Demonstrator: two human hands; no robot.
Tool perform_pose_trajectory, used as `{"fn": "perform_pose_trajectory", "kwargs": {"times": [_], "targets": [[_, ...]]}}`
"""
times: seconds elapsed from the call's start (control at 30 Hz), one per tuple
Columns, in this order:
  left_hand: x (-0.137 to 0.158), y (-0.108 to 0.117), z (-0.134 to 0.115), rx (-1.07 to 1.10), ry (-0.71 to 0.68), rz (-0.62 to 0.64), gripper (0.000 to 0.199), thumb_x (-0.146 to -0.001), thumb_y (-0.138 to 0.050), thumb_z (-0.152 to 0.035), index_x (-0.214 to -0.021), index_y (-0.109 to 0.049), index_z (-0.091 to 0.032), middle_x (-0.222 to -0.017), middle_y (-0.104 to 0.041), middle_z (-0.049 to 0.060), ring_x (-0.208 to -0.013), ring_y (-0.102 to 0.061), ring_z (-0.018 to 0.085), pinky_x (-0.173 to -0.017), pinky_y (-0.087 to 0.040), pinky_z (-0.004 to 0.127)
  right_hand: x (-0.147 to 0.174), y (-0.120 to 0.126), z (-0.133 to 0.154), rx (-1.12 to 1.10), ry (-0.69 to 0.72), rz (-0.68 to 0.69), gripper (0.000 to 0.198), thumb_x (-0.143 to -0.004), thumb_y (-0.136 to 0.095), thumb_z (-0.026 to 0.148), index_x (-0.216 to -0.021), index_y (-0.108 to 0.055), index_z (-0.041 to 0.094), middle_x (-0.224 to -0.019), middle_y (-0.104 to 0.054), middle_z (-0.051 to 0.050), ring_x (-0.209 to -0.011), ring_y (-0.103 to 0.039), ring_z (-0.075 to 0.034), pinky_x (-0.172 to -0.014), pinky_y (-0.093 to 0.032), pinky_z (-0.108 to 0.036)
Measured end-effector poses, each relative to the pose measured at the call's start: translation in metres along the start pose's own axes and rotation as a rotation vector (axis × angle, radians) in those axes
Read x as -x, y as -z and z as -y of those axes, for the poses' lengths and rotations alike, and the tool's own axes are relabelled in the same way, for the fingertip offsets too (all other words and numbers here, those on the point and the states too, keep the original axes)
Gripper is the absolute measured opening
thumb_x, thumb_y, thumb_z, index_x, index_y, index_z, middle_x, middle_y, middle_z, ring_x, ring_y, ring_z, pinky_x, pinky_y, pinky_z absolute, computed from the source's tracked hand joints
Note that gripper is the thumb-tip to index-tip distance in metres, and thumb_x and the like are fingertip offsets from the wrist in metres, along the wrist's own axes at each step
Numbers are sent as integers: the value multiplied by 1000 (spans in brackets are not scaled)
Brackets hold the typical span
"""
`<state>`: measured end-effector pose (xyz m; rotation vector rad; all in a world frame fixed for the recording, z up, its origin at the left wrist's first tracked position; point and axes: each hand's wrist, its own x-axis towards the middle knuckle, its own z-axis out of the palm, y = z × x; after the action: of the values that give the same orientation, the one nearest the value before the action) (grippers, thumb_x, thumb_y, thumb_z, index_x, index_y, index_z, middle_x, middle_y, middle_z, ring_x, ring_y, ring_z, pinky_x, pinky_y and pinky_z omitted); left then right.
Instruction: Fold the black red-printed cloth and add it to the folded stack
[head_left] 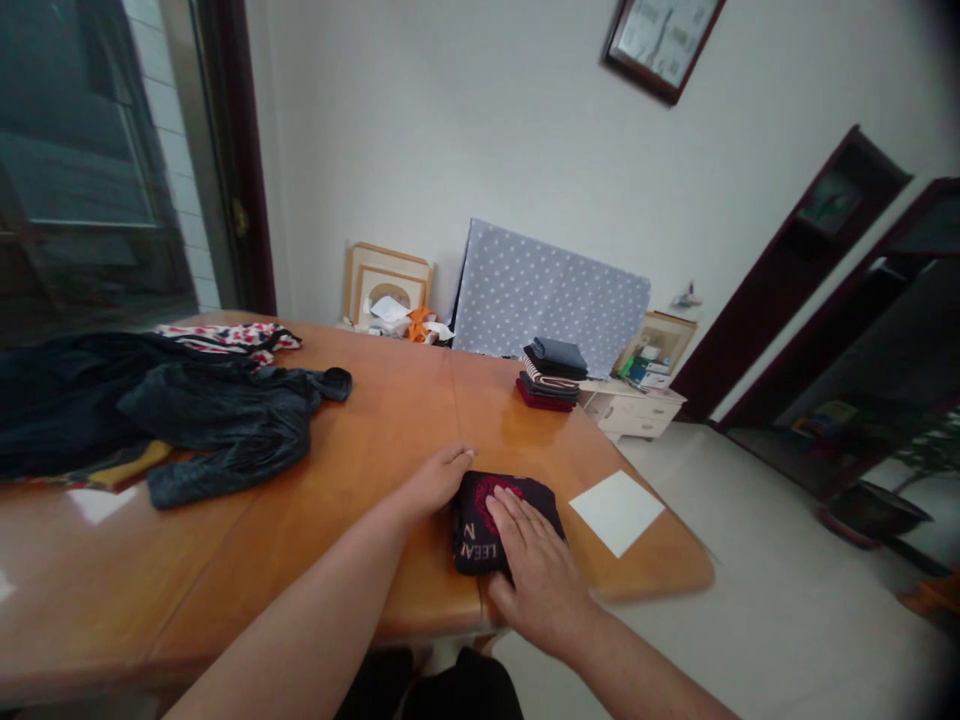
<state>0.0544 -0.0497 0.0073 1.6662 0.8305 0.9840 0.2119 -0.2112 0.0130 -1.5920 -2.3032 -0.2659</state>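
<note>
A dark folded garment (476, 510) with a red round print and pale lettering lies near the front edge of the wooden table. My right hand (536, 565) rests on top of it, fingers stretched out flat and thumb toward the near edge. At its far left corner is my left hand (439, 482), its fingers drawn together against the side of the cloth; the underside of this hand is hidden. Just right of the garment, a white sheet (618, 512) lies flat on the tabletop.
Loose dark clothes (232, 420) and a red-and-white patterned piece (232, 340) spread over the left of the table (390, 410). A stack of folded clothes (553, 375) stands at the far right edge. Behind are a dotted cloth cover (547, 285) and a white cabinet (634, 412).
</note>
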Motion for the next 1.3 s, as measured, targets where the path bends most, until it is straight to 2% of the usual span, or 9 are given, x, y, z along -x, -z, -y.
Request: {"fn": "perform_pose_trajectory", "kwargs": {"times": [0.13,0.2,0.47,0.6,0.7,0.87,1.1,1.3], "targets": [[-4,4,2,154,180,-103,32,-87,-50,-48,-94,-62,-19,-75,-63,2,-67,-57,17,-62,-45,28,-9,-2,-9,9,24,0,90,-67,-50,14,-154,-28,16,-159,-31,-8,-147,-28,-27,-120,-30,-50],[-7,6,5,185,208,-143,36,-88,-47,-51,-99,-60,-19,-77,-64,3,-64,-58,16,-58,-44,27,-15,-3,-14,8,33,8,90,-67,-50,14,-155,-27,16,-159,-31,-8,-147,-28,-27,-120,-30,-49],[-14,12,15,158,152,-287,38,-88,-48,-55,-82,-55,-19,-82,-64,5,-74,-62,18,-66,-47,29,-50,-16,-38,9,35,24,89,-69,-50,13,-155,-25,15,-160,-29,-10,-148,-25,-25,-121,-27,-48],[-12,15,15,-68,72,-354,39,-92,-43,-55,-82,-58,-20,-83,-66,6,-81,-62,22,-70,-45,31,-77,-26,-58,-2,45,35,88,-71,-51,15,-155,-25,14,-160,-29,-11,-148,-24,-24,-121,-26,-47],[-11,15,13,-283,28,-346,40,-94,-40,-55,-88,-62,-21,-86,-69,6,-83,-63,23,-71,-42,31,-101,-35,-76,-13,38,35,87,-72,-51,15,-155,-25,15,-160,-29,-11,-148,-24,-24,-121,-25,-47],[-13,10,7,-461,114,-298,39,-97,-37,-53,-99,-62,-23,-95,-71,6,-89,-64,22,-72,-40,28,-143,-55,-108,-33,-7,47,86,-74,-53,20,-155,-26,14,-160,-29,-11,-148,-23,-23,-122,-19,-43],[-12,5,4,-559,122,-223,35,-97,-38,-50,-102,-61,-25,-98,-71,3,-91,-65,19,-72,-40,26,-190,-82,-139,-61,-79,33,84,-77,-54,25,-155,-25,16,-161,-28,-9,-148,-22,-21,-122,-16,-39],[-13,4,4,-579,135,-202,33,-98,-38,-46,-103,-61,-24,-98,-71,4,-93,-65,18,-75,-41,26,-221,-86,-166,-77,-75,108,83,-79,-54,26,-156,-23,19,-162,-26,-8,-149,-20,-20,-121,-12,-41]]}}
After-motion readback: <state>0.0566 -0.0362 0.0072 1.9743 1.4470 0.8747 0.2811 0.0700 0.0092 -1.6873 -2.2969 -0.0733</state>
